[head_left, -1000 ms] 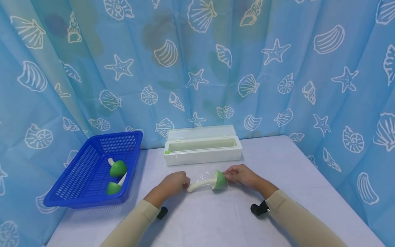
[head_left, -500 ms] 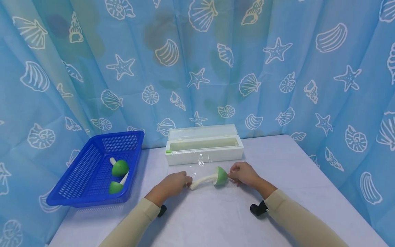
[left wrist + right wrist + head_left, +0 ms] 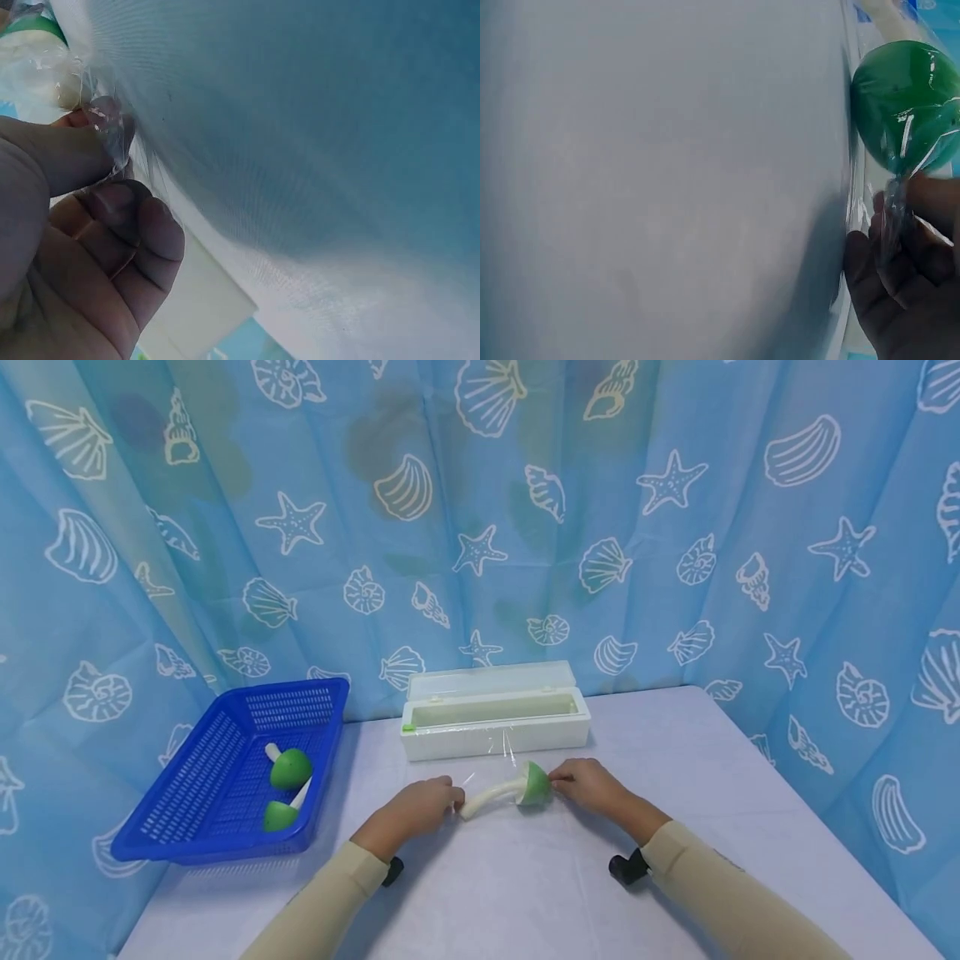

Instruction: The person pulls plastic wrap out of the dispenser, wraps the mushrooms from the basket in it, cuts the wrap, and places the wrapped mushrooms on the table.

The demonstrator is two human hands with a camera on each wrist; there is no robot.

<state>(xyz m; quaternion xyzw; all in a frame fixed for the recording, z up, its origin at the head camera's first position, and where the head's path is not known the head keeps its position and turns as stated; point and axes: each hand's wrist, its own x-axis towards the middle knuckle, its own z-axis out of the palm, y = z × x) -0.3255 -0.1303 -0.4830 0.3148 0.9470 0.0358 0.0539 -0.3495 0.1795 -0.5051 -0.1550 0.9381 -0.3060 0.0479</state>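
A mushroom with a green cap point(image 3: 535, 785) and a long white stem point(image 3: 491, 796) lies sideways between the two hands, wrapped in clear plastic film point(image 3: 895, 217). At the stem end, the left hand point(image 3: 422, 804) pinches gathered film between thumb and fingers; the left wrist view shows the crumpled film point(image 3: 111, 127) in that pinch. Beside the cap, the right hand point(image 3: 591, 785) pinches a twisted bunch of film. In the right wrist view the film is drawn tight over the green cap point(image 3: 904, 105). Part of the right fingers is dark there.
Behind the hands stands a long white film dispenser box point(image 3: 495, 739), its translucent lid point(image 3: 491, 679) raised. At the left, a blue plastic basket point(image 3: 168, 852) holds two more green-capped mushrooms point(image 3: 291, 768). A shell-patterned curtain point(image 3: 480, 602) hangs behind the white-covered table point(image 3: 525, 893).
The wrapped mushroom has shifted slightly toward the box. My right hand drew back a little from the cap, then came in again to pinch the film. The left hand barely moved.
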